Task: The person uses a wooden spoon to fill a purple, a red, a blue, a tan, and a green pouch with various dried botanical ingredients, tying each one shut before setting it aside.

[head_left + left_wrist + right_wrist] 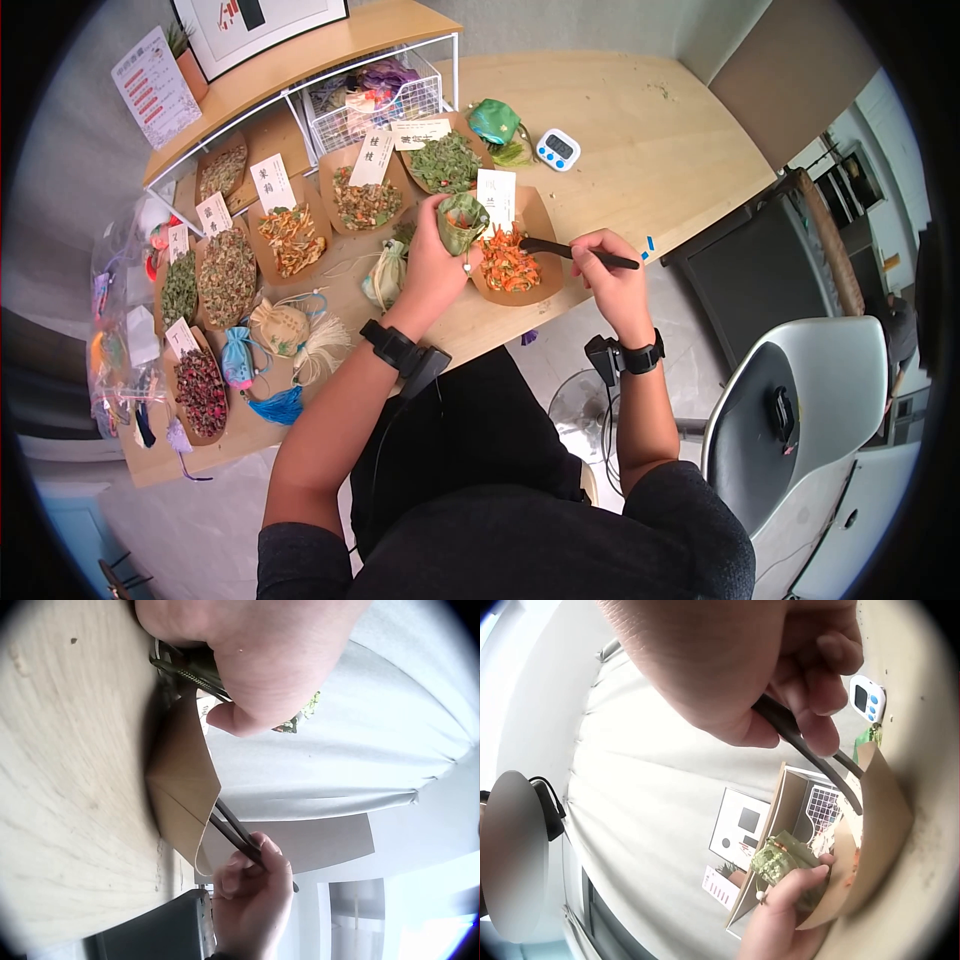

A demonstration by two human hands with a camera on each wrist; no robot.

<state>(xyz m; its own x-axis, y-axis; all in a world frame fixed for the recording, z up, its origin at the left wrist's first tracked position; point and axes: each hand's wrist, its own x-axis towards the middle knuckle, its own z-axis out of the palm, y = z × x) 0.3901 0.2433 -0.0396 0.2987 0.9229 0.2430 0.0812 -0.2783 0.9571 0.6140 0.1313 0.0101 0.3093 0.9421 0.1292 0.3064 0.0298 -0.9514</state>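
Note:
In the head view the left hand (437, 262) grips an open green pouch (463, 222) with some orange bits at its mouth, beside a paper tray (545, 287) of orange dried petals (511, 264). The right hand (612, 277) pinches dark tweezers (575, 251), whose tips are at the petals. From the right wrist view, the tweezers (810, 750) reach over the tray's edge, and the left hand (784, 915) holds the pouch (784, 862) beside it. In the left wrist view the tray wall (184, 772) hides the tweezer tips.
Several paper trays of dried herbs with labels stand left, among them a rosebud tray (201, 393). Small pouches (238, 357) and tassels lie near the front edge. A white timer (558, 150) and green pouch (494, 121) lie behind. A chair (800, 400) stands right.

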